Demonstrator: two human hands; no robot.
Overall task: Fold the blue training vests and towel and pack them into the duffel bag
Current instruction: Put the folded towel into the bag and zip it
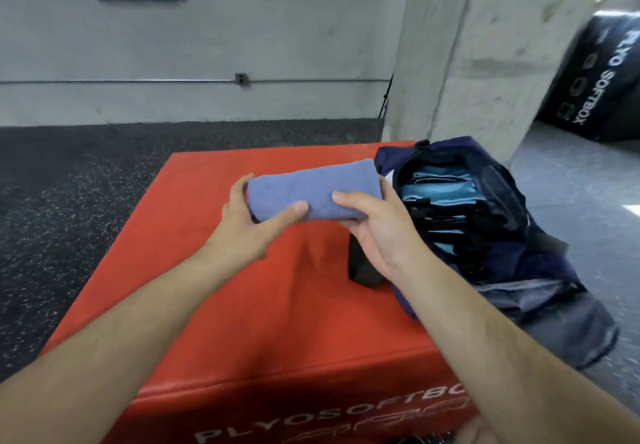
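A folded blue towel [313, 190] is held in the air above the red plyo box [263, 291]. My left hand [247, 227] grips its left end, thumb on top and fingers behind. My right hand [375, 229] holds the right end from below, thumb laid across the top. Just to the right, the dark navy duffel bag [519, 236] lies unzipped on the box's right edge. Folded light-blue vests [438, 189] with black trim are stacked inside it.
A black strap or flap [363, 270] of the bag lies on the box beneath my right wrist. Dark speckled rubber floor lies to the left, a concrete pillar [485, 56] stands behind the bag, and a black plyo box [595, 76] leans at far right.
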